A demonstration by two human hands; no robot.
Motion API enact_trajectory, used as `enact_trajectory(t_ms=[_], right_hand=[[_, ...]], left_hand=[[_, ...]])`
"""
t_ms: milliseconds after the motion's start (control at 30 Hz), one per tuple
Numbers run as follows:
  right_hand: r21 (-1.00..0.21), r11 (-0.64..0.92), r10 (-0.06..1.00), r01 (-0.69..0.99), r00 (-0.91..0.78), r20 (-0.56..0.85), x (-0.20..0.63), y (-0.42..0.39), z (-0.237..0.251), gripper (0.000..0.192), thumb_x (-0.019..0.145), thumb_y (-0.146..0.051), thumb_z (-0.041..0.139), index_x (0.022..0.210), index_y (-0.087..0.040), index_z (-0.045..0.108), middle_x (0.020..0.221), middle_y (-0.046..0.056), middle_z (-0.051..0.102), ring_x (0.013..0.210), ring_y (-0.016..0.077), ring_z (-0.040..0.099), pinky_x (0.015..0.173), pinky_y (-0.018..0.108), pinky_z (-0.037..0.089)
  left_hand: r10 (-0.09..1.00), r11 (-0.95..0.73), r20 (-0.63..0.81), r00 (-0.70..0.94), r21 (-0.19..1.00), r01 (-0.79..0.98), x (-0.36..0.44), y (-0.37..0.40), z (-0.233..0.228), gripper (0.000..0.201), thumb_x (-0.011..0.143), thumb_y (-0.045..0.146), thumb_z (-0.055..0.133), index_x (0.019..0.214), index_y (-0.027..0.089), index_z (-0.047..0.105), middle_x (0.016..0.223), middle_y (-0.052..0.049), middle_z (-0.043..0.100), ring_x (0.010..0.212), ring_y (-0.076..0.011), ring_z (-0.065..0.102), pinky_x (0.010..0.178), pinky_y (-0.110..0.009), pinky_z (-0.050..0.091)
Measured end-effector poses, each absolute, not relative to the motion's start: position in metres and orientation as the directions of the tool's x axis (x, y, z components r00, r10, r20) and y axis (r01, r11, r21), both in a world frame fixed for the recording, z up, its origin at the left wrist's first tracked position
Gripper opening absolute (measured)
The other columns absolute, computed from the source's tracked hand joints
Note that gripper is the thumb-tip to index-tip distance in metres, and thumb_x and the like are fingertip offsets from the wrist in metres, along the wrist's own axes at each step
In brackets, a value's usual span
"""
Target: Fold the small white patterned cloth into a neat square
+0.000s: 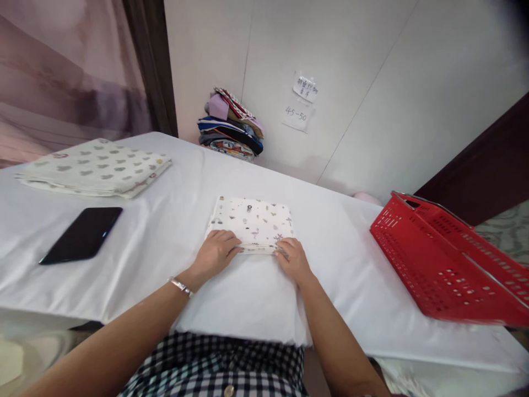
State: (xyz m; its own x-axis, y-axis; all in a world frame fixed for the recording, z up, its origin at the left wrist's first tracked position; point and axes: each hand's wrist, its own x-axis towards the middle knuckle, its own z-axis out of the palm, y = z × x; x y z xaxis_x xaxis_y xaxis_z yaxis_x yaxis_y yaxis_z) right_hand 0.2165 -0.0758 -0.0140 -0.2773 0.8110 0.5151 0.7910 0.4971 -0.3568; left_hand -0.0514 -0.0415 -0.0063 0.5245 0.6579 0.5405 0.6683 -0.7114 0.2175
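A white cloth (258,218) with small printed figures, among them a pink flamingo, lies folded into a flat rectangle in front of me. My left hand (215,253) grips its near left corner, fingers on top and thumb at the folded edge. At the near right corner, my right hand (294,258) holds the same edge in the same way. Between the hands, the stacked layers of the fold show. The undersides of both hands are hidden.
A white-covered table (330,264) carries another folded cloth (97,165) with grey spots, a black tablet (82,234) at left, and a red plastic basket (438,264) at right. Behind the table stands a pile of folded fabrics (231,127) against the wall, near paper notes (296,114).
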Motion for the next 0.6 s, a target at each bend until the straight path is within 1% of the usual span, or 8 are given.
enact_trajectory(t_ms=[67,167,400,600], right_hand=[[-0.356,0.48,0.822,0.802,-0.27,0.501,0.216,-0.0752,-0.015,0.023,0.083,-0.021,0.054,0.104,-0.022,0.064,0.099,0.006,0.061,0.095,0.0198,0.052,0.085,0.036,0.04],[-0.351,0.46,0.832,0.816,-0.257,0.492,0.2139,-0.074,-0.0168,0.021,0.084,-0.019,0.052,0.1,-0.022,0.065,0.097,0.005,0.061,0.093,0.0197,0.052,0.083,0.036,0.039],[-0.319,0.457,0.803,0.83,-0.231,0.549,0.2134,-0.0761,-0.017,0.018,0.086,-0.015,0.047,0.089,-0.021,0.064,0.091,0.005,0.061,0.088,0.0189,0.05,0.08,0.034,0.036],[-0.367,0.446,0.835,0.816,-0.233,0.498,0.2156,-0.0751,-0.0139,0.013,0.084,-0.016,0.051,0.085,-0.021,0.063,0.087,0.003,0.061,0.085,0.0181,0.051,0.079,0.033,0.037]], left_hand=[[0.656,-0.711,0.543,0.525,0.208,0.672,-0.0506,-0.042,-0.005,0.023,0.091,0.03,0.043,0.085,0.018,0.062,0.084,-0.005,0.063,0.079,-0.0194,0.054,0.076,-0.037,0.039],[0.655,-0.707,0.547,0.522,0.2,0.678,-0.0496,-0.0426,-0.0035,0.025,0.092,0.03,0.042,0.082,0.018,0.062,0.081,-0.005,0.062,0.077,-0.019,0.054,0.076,-0.037,0.039],[0.657,-0.705,0.542,0.524,0.194,0.682,-0.0503,-0.0425,-0.0035,0.025,0.091,0.032,0.043,0.084,0.018,0.062,0.082,-0.005,0.062,0.078,-0.0193,0.055,0.076,-0.037,0.039],[0.662,-0.7,0.536,0.524,0.193,0.687,-0.0498,-0.0434,-0.0036,0.026,0.092,0.032,0.042,0.083,0.018,0.062,0.082,-0.005,0.062,0.078,-0.0191,0.054,0.076,-0.036,0.039]])
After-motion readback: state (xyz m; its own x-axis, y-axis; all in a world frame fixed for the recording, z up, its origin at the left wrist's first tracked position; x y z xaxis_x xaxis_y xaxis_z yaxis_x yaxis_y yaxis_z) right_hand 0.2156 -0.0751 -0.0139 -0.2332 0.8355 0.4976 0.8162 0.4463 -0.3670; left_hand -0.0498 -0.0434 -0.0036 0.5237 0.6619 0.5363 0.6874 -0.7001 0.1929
